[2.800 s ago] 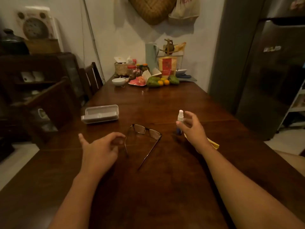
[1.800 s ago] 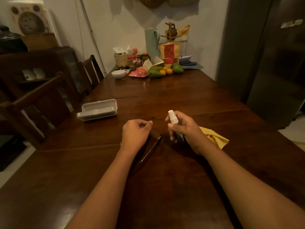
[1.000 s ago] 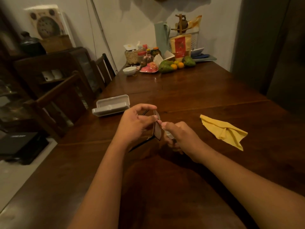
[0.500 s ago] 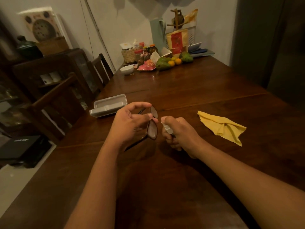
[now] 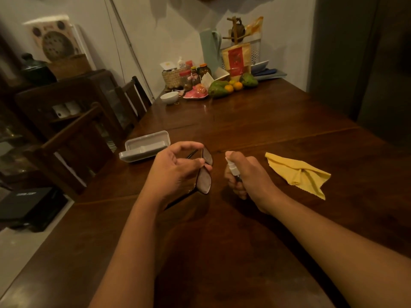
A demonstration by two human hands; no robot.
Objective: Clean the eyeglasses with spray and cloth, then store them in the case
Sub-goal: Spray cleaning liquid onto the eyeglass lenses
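Observation:
My left hand (image 5: pixel 175 168) pinches the dark-framed eyeglasses (image 5: pixel 205 177) at the bridge, holding them on edge above the wooden table (image 5: pixel 255 121) with the lenses facing right. My right hand (image 5: pixel 246 176) is wrapped around the small white spray bottle (image 5: pixel 231 166), thumb on top, nozzle aimed at the lenses a short gap away. The yellow cloth (image 5: pixel 298 172) lies crumpled on the table right of my right hand. The grey glasses case (image 5: pixel 144 146) lies shut, just left of and behind my left hand.
Fruit, jars, a basket, a white bowl (image 5: pixel 169 97) and a pitcher crowd the table's far end. Wooden chairs (image 5: pixel 75 141) stand along the left edge. A dark cabinet is at the far left and a dark fridge at the right.
My left hand picked the eyeglasses up off the table and turned them on edge. My right hand lifted the spray bottle and brought it beside the lenses. The cloth has not moved.

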